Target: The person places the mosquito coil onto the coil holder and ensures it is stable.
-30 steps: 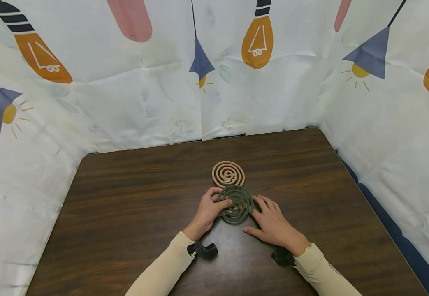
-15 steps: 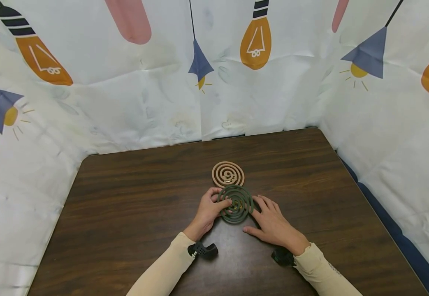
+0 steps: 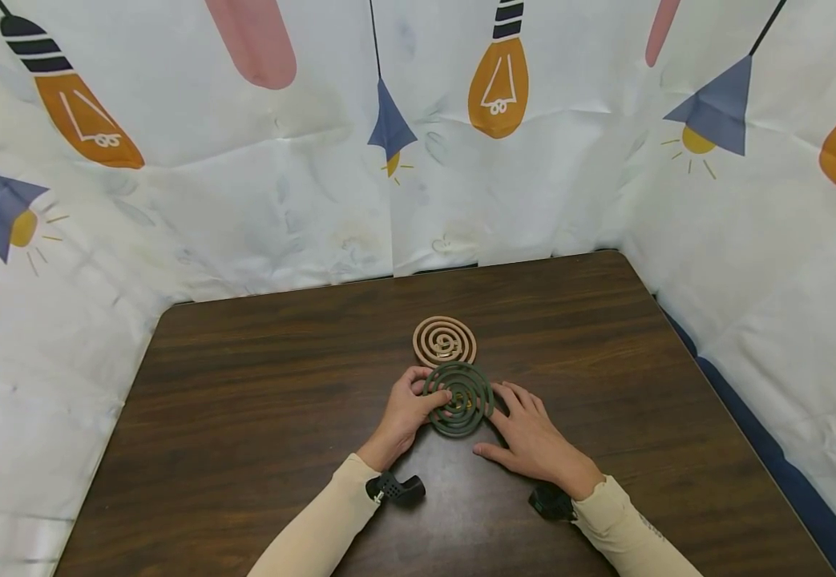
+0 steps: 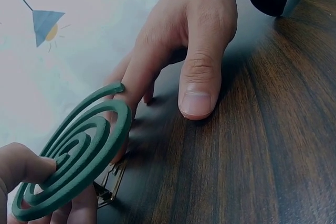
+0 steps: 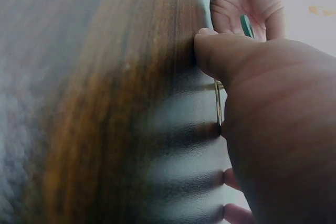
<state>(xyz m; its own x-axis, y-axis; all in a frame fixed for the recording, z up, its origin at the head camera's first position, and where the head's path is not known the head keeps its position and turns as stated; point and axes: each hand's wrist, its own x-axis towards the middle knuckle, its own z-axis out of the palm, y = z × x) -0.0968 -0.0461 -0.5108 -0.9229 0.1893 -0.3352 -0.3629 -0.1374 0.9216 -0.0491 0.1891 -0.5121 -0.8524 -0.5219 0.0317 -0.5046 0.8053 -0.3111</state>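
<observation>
My left hand (image 3: 405,410) pinches a green mosquito coil (image 3: 458,433), thumb on top near its centre and fingers underneath. In the left wrist view, the coil tilts above the table. Below it, a thin gold metal stand (image 4: 106,201) stands on the tabletop, partly hidden by the coil and fingers. My right hand (image 3: 533,439) rests beside the coil with fingers spread, its index finger close to the coil's outer end in the left wrist view. The right wrist view shows part of the gold wire by the right fingers.
A tan mosquito coil (image 3: 444,320) lies just beyond the green one, overlapped by it in the head view. The dark wood table (image 3: 280,401) meets a white cloth (image 3: 302,200) printed with lamps and bulbs at the back and sides.
</observation>
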